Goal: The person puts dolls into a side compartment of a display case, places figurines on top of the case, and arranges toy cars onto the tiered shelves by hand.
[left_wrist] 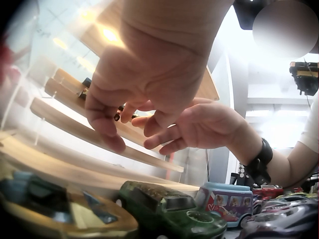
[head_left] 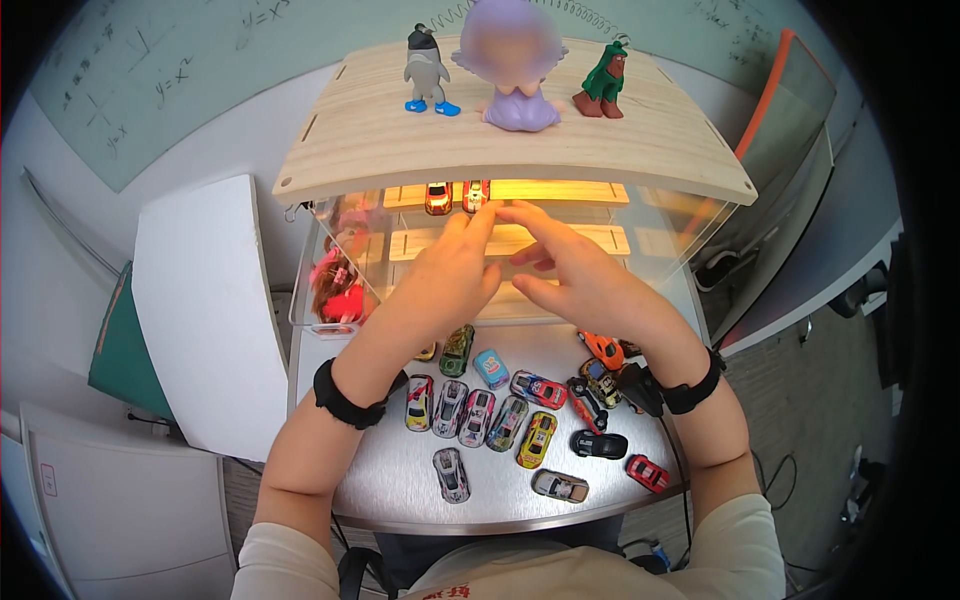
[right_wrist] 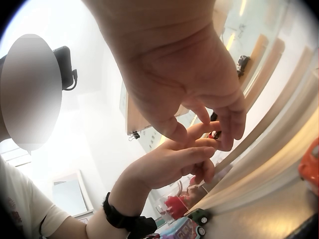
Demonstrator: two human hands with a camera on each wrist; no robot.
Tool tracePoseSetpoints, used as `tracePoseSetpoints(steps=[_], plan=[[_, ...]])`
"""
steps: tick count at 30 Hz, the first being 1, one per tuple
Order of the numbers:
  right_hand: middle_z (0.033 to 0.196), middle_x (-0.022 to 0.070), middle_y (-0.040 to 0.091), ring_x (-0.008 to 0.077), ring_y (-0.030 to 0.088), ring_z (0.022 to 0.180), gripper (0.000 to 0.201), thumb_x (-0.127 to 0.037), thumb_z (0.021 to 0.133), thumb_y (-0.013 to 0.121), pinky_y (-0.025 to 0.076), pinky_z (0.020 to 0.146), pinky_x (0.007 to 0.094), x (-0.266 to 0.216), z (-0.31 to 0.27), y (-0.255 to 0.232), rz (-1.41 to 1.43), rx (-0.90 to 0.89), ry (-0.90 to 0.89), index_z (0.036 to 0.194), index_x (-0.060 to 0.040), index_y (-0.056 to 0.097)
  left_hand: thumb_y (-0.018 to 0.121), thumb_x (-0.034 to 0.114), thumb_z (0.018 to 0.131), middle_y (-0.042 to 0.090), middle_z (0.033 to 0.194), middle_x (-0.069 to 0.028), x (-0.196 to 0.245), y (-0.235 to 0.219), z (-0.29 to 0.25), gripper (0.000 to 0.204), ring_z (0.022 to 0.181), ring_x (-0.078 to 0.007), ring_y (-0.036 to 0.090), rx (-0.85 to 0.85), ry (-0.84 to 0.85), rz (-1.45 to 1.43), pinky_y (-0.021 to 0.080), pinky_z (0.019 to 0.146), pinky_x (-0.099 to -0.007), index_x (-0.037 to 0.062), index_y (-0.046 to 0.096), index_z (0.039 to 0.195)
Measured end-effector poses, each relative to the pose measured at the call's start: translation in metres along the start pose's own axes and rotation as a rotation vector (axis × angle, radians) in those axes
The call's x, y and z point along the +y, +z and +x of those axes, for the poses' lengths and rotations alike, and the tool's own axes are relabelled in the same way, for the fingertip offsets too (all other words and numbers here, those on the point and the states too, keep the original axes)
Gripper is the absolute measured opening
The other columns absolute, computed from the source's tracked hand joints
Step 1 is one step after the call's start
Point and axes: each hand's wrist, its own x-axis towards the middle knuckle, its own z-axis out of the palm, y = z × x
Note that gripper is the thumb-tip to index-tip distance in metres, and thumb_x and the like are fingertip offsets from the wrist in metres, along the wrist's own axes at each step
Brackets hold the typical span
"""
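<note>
Both hands reach into a lit, clear-walled display case with wooden tiers. My left hand (head_left: 455,260) has loosely bent fingers, its tips just below the red-and-white toy car (head_left: 476,193) on the upper tier (head_left: 560,192). My right hand (head_left: 565,258) comes in from the other side with its fingers spread, and its index fingertip overlaps the left fingers in the head view. Neither palm shows anything held. Left of the red-and-white car stands a red-and-orange toy car (head_left: 438,197). In the right wrist view, fingers partly hide a small red car (right_wrist: 214,134).
Several toy cars lie on the metal table (head_left: 400,505), including a green car (head_left: 457,350), a blue toy bus (head_left: 491,369) and an orange car (head_left: 601,349). Three figurines stand on the case's wooden top (head_left: 370,130). Dolls (head_left: 342,285) sit in a clear box at the left.
</note>
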Motion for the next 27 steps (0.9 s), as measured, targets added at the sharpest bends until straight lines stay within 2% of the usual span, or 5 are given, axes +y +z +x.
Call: tracePoseSetpoints(steps=[16,20,22,25,27], plan=[[0.159,0.0314,0.042,0.0336,0.07,0.121,0.068,-0.012,0.097,0.071,0.057,0.103,0.0422,0.013,0.0,0.004,-0.066,0.052,-0.051,0.158,-0.0062,0.041,0.067,0.011,0.095,0.052,0.146,-0.0348,0.002,0.002,0.001,0.086,0.136,-0.0485,0.055,0.024,-0.06,0.055,0.047,0.112,-0.0506,-0.0014,0.02,0.167],[0.154,0.0236,0.05,0.026,0.069,0.119,0.07,-0.009,0.099,0.068,0.056,0.104,0.0393,0.011,0.001,0.0,-0.069,0.049,-0.061,0.162,-0.0105,0.038,0.066,0.012,0.095,0.053,0.144,-0.0358,0.002,0.001,-0.002,0.089,0.135,-0.0483,0.055,0.028,-0.04,0.043,0.046,0.113,-0.0498,-0.0019,0.016,0.167],[0.147,0.0222,0.058,0.0242,0.07,0.116,0.068,-0.01,0.1,0.068,0.057,0.102,0.0382,0.006,-0.002,-0.001,-0.034,0.038,-0.059,0.162,-0.0105,0.039,0.066,0.016,0.094,0.064,0.118,-0.0296,-0.009,0.013,-0.004,0.069,0.1,-0.0482,0.069,0.219,0.123,0.129,0.058,0.087,-0.0534,-0.0004,0.04,0.156],[0.123,0.0166,0.071,0.0184,0.071,0.108,0.061,-0.013,0.102,0.065,0.057,0.097,0.0337,-0.006,-0.003,-0.011,-0.081,0.065,0.075,0.159,-0.0099,0.044,0.065,0.013,0.096,0.071,0.115,-0.0242,0.032,-0.02,-0.013,0.042,0.102,-0.0378,0.072,0.005,-0.014,0.148,0.057,0.088,-0.0454,-0.0018,0.061,0.136],[0.108,0.0119,0.075,0.0135,0.07,0.1,0.052,-0.014,0.104,0.064,0.056,0.089,0.0298,0.005,-0.004,-0.014,-0.124,0.073,-0.006,0.154,-0.009,0.052,0.066,0.013,0.096,0.074,0.106,-0.0181,0.032,-0.017,-0.024,0.024,0.084,-0.0326,0.074,-0.014,0.048,0.055,0.057,0.076,-0.0428,-0.0002,0.067,0.117]])
